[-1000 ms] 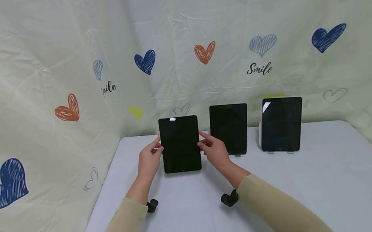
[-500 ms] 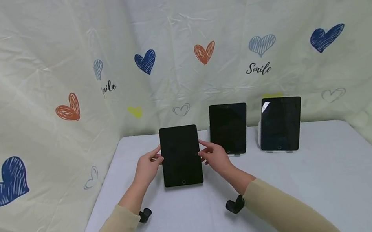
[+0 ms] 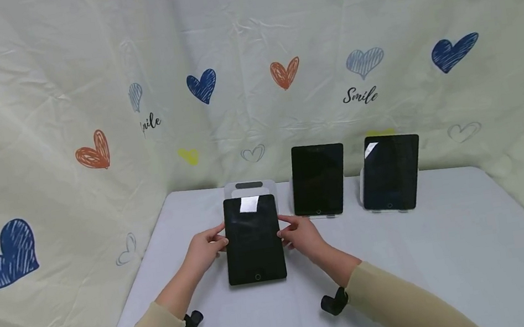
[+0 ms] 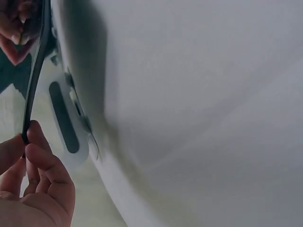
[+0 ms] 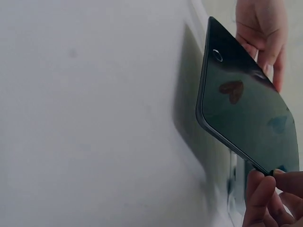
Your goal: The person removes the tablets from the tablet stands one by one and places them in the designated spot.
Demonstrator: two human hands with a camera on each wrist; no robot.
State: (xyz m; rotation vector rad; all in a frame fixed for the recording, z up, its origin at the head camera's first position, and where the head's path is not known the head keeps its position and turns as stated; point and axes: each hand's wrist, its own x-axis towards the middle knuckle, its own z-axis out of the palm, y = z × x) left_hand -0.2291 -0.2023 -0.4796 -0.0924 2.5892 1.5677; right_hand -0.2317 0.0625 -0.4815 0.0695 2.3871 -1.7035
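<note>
A black tablet (image 3: 254,248) is off its stand, its dark screen facing me and its round button at the bottom. My left hand (image 3: 202,250) pinches its left edge between thumb and fingers. At the opposite edge, my right hand (image 3: 305,238) holds it the same way. Just behind the tablet, a pale stand (image 3: 270,187) with a dark grey pad shows its top part; the rest is hidden. In the right wrist view the tablet (image 5: 251,104) hangs tilted above the white surface, casting a shadow. The left wrist view shows the tablet's thin edge (image 4: 34,80) between my fingertips.
Two more black tablets, a middle one (image 3: 318,180) and a right one (image 3: 391,173), lean on pale stands along the back of the white table (image 3: 455,248). A curtain (image 3: 243,32) printed with hearts hangs behind and to the left.
Both hands have drawn the tablet toward me, lower in the head view, and the stand's top has come into sight behind it. The other two tablets have stayed in place.
</note>
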